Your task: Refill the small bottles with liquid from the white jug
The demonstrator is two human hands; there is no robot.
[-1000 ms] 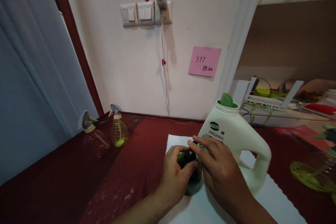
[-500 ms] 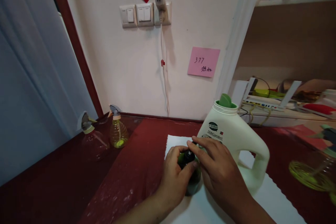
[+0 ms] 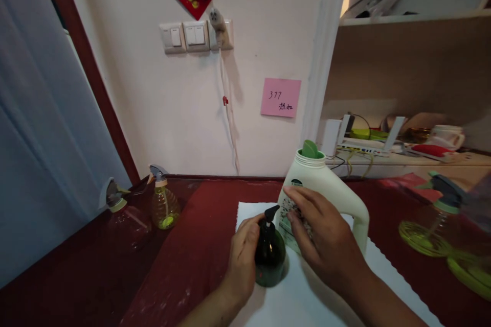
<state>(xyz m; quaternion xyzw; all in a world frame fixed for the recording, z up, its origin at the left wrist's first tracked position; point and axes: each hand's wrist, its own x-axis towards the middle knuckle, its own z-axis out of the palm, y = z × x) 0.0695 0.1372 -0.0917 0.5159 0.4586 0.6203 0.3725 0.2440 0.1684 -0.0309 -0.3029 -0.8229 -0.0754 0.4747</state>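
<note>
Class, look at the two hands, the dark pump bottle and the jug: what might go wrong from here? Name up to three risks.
1. The left hand is against the side of the pump bottle; a sideways nudge might tip it.
2. The right hand is in front of the jug, whose neck has no screw cap; a knock could spill any contents.
3. Both containers stand on the white sheet; tugging it might shift them.

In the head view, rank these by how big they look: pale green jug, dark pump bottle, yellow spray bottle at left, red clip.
1. Pale green jug
2. Dark pump bottle
3. Yellow spray bottle; it stands farther off, so real size versus the pump bottle is unsure
4. Red clip
</note>
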